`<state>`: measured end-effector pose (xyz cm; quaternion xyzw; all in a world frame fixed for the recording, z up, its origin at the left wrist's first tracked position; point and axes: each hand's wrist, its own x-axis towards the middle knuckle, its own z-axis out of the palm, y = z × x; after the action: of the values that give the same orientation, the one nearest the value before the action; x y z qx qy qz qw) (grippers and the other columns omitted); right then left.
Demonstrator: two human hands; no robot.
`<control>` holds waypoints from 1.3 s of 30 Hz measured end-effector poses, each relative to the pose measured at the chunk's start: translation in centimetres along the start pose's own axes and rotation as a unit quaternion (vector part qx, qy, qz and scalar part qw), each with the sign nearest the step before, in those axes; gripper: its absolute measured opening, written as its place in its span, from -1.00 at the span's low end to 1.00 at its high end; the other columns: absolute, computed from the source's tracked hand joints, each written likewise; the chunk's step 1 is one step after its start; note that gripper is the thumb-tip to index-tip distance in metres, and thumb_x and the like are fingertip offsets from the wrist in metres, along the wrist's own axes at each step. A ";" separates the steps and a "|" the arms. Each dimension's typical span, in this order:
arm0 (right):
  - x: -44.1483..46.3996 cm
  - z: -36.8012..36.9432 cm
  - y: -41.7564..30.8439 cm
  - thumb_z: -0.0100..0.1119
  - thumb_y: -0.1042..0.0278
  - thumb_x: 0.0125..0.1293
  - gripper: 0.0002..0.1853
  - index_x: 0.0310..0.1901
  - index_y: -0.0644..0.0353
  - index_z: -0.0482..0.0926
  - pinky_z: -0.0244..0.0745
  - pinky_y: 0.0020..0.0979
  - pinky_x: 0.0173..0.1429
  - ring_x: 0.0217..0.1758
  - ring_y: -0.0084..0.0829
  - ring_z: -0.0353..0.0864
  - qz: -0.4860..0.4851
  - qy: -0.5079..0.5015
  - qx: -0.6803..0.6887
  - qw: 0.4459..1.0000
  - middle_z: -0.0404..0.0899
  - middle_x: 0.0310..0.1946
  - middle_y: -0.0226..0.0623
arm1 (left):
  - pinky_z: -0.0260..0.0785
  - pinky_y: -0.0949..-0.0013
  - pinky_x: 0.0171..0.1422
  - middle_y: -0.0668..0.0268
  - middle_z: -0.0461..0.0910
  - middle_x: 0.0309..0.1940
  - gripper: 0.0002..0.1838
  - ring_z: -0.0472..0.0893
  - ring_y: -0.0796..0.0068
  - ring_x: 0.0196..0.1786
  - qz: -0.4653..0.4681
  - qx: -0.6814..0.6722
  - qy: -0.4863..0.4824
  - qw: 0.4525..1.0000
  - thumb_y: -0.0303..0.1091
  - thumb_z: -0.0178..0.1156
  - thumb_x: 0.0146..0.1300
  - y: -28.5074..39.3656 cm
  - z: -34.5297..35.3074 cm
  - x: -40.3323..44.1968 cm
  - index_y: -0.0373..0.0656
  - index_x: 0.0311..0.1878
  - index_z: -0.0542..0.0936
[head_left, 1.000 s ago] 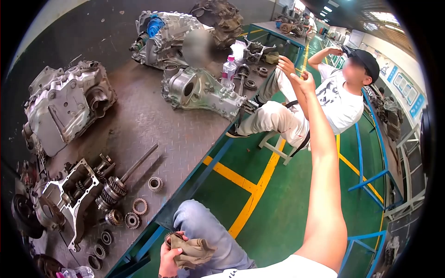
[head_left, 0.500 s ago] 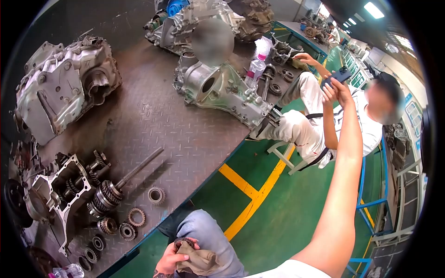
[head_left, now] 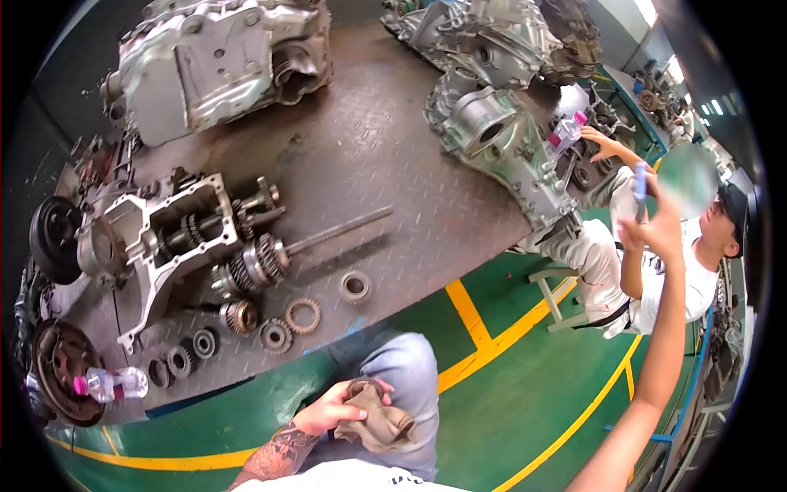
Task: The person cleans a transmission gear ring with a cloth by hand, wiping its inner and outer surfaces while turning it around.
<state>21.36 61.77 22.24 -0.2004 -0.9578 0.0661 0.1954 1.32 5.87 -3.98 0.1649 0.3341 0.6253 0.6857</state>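
My left hand (head_left: 329, 410), with a tattooed forearm, is closed around a brown cloth (head_left: 379, 422) above my knee. A dark ring-shaped part (head_left: 357, 385) is partly wrapped in that cloth. Far out to the right, my right hand (head_left: 662, 234) reaches up and is closed on a phone (head_left: 640, 187) held upright. A seated co-worker's hand (head_left: 630, 238) is close beside it; whether it also touches the phone cannot be made out. The co-worker's other hand (head_left: 602, 143) is spread near a pink-capped bottle (head_left: 567, 131).
On the metal table (head_left: 344, 156) lie an open gearbox housing (head_left: 152, 283), a gear shaft (head_left: 261, 261), a bearing ring (head_left: 355, 286) and several gears in a row. Large casings (head_left: 217, 70) stand behind. A second bottle (head_left: 115, 384) lies at lower left, beside a rusty drum (head_left: 65, 369).
The view has swung left, so the table fills more of it. The phone has turned from slanted to upright. My left hand still grips the cloth.
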 end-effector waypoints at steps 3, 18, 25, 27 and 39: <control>0.6 5.8 -15.5 0.66 0.13 -0.27 -0.23 0.07 0.24 0.62 0.62 -0.22 0.12 -0.08 -0.21 0.73 -0.009 -0.076 0.008 0.997 0.71 -0.10 -0.15 | 0.32 0.21 0.49 0.18 0.58 0.21 -0.35 0.54 0.33 0.30 0.014 0.008 0.005 1.000 -0.36 0.35 0.14 -0.3 1.0 -0.8 -0.34 0.32 0.47; -1.4 23.8 -28.3 0.46 -0.35 -0.01 -0.25 -0.12 0.29 0.65 0.69 -0.12 0.06 -0.09 -0.02 0.79 0.093 -0.225 -0.090 0.966 0.75 -0.23 0.02 | 0.38 0.28 0.43 0.18 0.61 0.15 -0.35 0.57 0.36 0.24 0.022 0.037 0.067 0.997 -0.42 0.34 0.11 -0.1 0.1 -8.7 -0.37 0.32 0.47; -1.2 25.2 -28.6 0.43 -0.40 0.09 -0.17 0.00 0.34 0.58 0.64 -0.12 0.15 0.08 -0.02 0.72 0.120 -0.200 -0.120 0.965 0.67 -0.05 0.04 | 0.41 0.28 0.40 0.19 0.61 0.12 -0.34 0.59 0.36 0.20 0.049 0.020 0.069 0.996 -0.38 0.37 0.09 -0.1 -0.5 -8.0 -0.37 0.30 0.48; -1.3 25.4 -28.7 0.43 -0.39 0.10 -0.18 0.01 0.34 0.57 0.62 -0.10 0.18 0.12 -0.02 0.68 0.122 -0.183 -0.119 0.968 0.62 -0.02 0.03 | 0.39 0.28 0.41 0.21 0.61 0.13 -0.34 0.57 0.37 0.22 0.053 0.016 0.059 0.997 -0.38 0.36 0.12 -0.2 -0.7 -7.7 -0.35 0.32 0.47; -2.2 29.3 -28.6 0.52 -0.32 0.02 -0.21 -0.01 0.28 0.55 0.50 -0.02 0.05 -0.03 0.03 0.61 0.113 -0.033 -0.065 0.991 0.57 -0.13 -0.01 | 0.33 0.28 0.46 0.25 0.60 0.16 -0.36 0.54 0.40 0.26 0.048 0.019 0.039 0.998 -0.42 0.34 0.17 0.3 -1.8 -7.2 -0.30 0.36 0.46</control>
<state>1.20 33.40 0.52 -0.3173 -0.9372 0.0321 0.1414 -0.02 -1.36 -3.29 0.1693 0.3645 0.6568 0.6381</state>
